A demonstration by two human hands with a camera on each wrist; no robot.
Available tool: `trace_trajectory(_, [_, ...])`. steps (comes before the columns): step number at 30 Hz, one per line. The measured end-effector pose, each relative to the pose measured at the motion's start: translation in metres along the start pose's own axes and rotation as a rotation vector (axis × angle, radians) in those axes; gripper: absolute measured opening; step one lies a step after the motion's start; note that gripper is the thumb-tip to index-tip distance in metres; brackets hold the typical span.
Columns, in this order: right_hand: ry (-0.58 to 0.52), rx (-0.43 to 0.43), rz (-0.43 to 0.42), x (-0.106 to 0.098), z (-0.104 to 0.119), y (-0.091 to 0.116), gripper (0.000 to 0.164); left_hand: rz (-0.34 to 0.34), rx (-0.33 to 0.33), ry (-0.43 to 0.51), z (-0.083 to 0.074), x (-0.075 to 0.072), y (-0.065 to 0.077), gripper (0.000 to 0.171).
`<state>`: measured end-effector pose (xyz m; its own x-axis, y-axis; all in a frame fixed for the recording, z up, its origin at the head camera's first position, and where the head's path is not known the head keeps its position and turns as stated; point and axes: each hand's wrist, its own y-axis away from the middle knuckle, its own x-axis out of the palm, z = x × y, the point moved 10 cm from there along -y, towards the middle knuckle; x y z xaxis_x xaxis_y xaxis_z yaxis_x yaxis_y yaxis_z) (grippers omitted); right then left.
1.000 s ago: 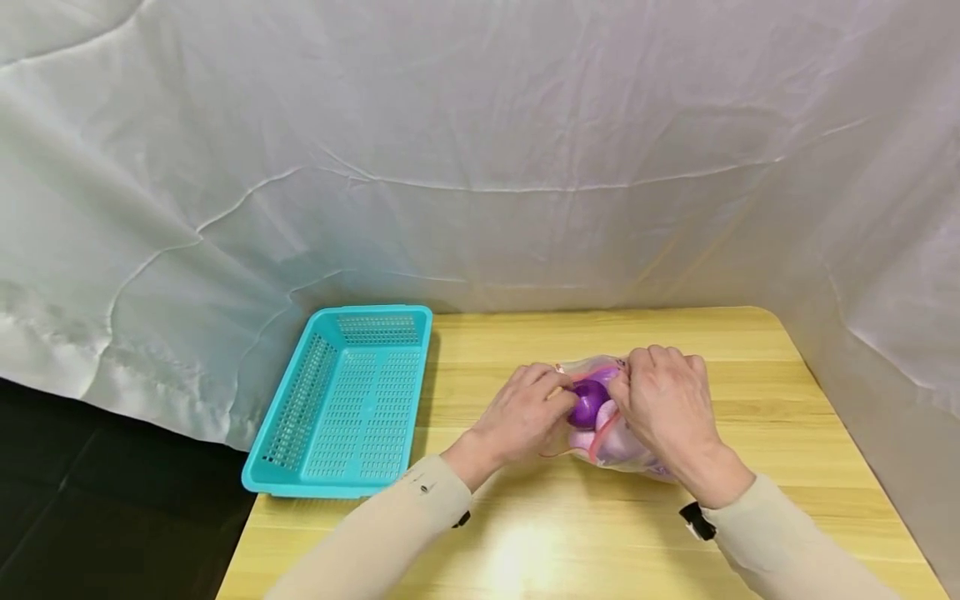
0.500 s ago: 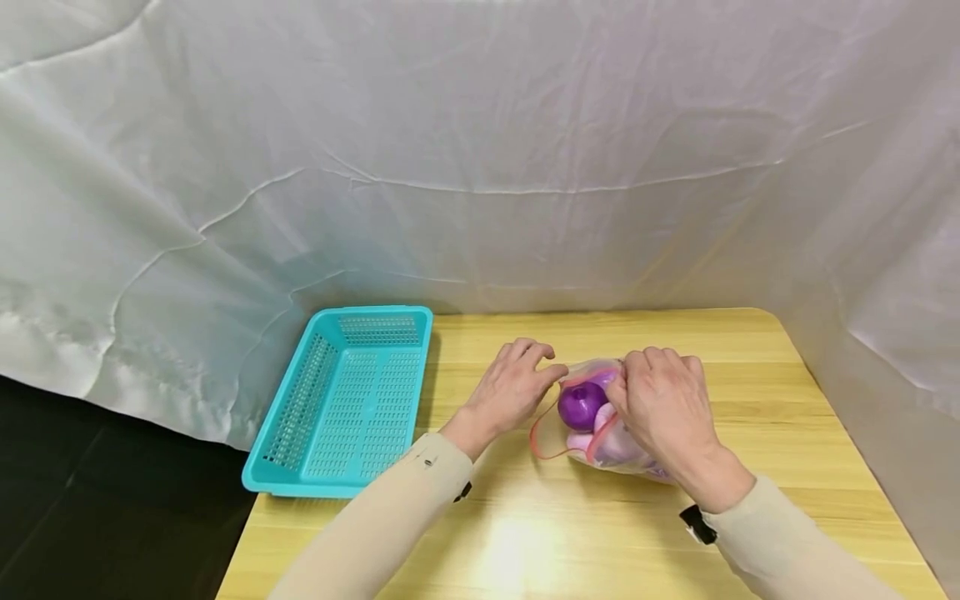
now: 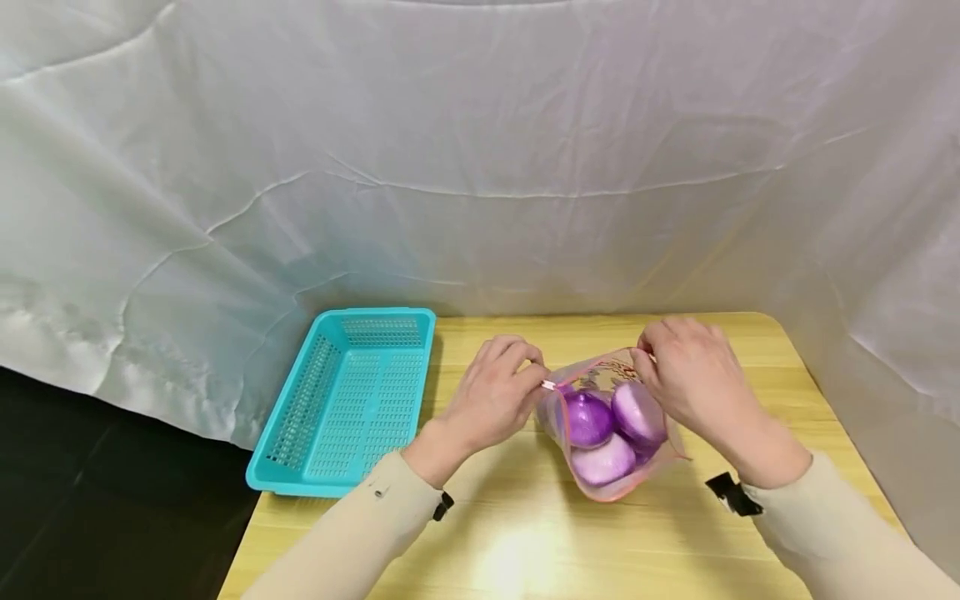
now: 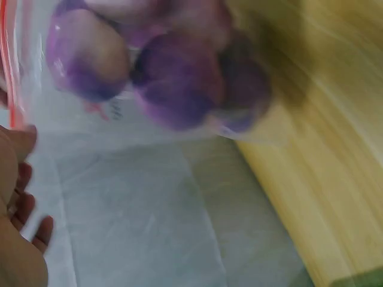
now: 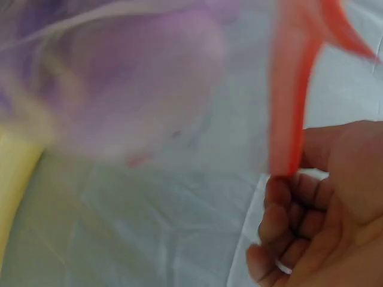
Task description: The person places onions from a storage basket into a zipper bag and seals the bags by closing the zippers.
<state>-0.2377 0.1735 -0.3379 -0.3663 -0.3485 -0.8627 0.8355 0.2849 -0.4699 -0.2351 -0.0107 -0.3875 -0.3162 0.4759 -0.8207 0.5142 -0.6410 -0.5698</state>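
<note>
A clear zip bag (image 3: 609, 496) with a red-pink zip edge is spread wide at the mouth, which faces up toward the head camera. Inside lie several purple-and-white onions (image 3: 588, 419). My left hand (image 3: 495, 387) pinches the bag's left rim near a small white slider (image 3: 549, 385). Opposite it, my right hand (image 3: 697, 375) pinches the far right rim between thumb and fingers. In the left wrist view, the onions (image 4: 176, 81) show blurred through the plastic. The right wrist view has the red zip strip (image 5: 290, 101) running down to my right hand (image 5: 323, 209).
A turquoise perforated plastic basket (image 3: 322, 487) stands on the left part of the wooden table (image 3: 517, 533). Grey-white sheeting (image 3: 480, 233) hangs behind the table and along its right side. Dark flooring (image 3: 97, 483) shows at the lower left.
The bag has tipped up from lying on its side, and its mouth has widened. My left hand was apart from it half a second ago and now pinches its rim. My right hand shifted right.
</note>
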Motion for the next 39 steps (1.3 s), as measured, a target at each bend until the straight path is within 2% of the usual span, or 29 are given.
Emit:
trace_trajectory(2, [-0.028,0.002,0.053,0.005,-0.005,-0.004,0.014,-0.003,-0.082,-0.006,0.01,-0.006,0.001,0.009])
trace_trajectory(6, [-0.092,0.025,0.185,0.02,-0.015,0.001,0.017,0.041,-0.267,-0.027,0.034,-0.007,0.008,0.008])
trace_trajectory(9, [-0.167,0.044,0.254,0.024,-0.018,0.013,0.027,0.048,-0.333,-0.038,0.045,-0.008,0.013,0.007])
trace_trajectory(12, [-0.212,0.03,0.305,0.02,-0.013,0.026,0.043,0.036,-0.356,-0.042,0.05,-0.011,0.014,0.008])
trace_trajectory(15, [-0.162,-0.051,0.351,0.018,0.001,0.04,0.056,0.034,-0.372,-0.03,0.052,-0.012,0.014,0.008])
trace_trajectory(18, [-0.084,-0.147,0.326,0.021,0.015,0.047,0.041,0.043,-0.392,-0.002,0.055,-0.016,0.014,0.008])
trace_trajectory(21, [-0.053,-0.151,0.248,0.018,0.007,0.04,0.019,0.056,-0.41,0.015,0.061,-0.028,0.014,0.008])
trace_trajectory(24, [-0.069,-0.094,0.169,0.006,-0.017,0.028,0.015,0.119,-0.443,0.014,0.07,-0.042,0.015,0.012])
trace_trajectory(26, [-0.073,-0.08,0.145,0.003,-0.029,0.023,0.014,0.185,-0.458,-0.001,0.074,-0.045,0.019,0.014])
trace_trajectory(28, [-0.055,-0.098,0.169,0.011,-0.034,0.022,0.015,0.26,-0.456,-0.014,0.074,-0.04,0.025,0.016])
trace_trajectory(32, [-0.035,-0.112,0.274,0.037,-0.035,0.028,0.013,0.34,-0.423,0.005,0.07,-0.02,0.034,0.018])
trace_trajectory(36, [-0.085,-0.1,0.233,0.035,-0.03,0.026,0.012,0.292,-0.43,0.053,0.07,-0.019,0.034,0.018])
trace_trajectory(39, [-0.103,-0.122,0.194,0.03,-0.028,0.024,0.014,0.245,-0.424,0.033,0.072,-0.025,0.033,0.016])
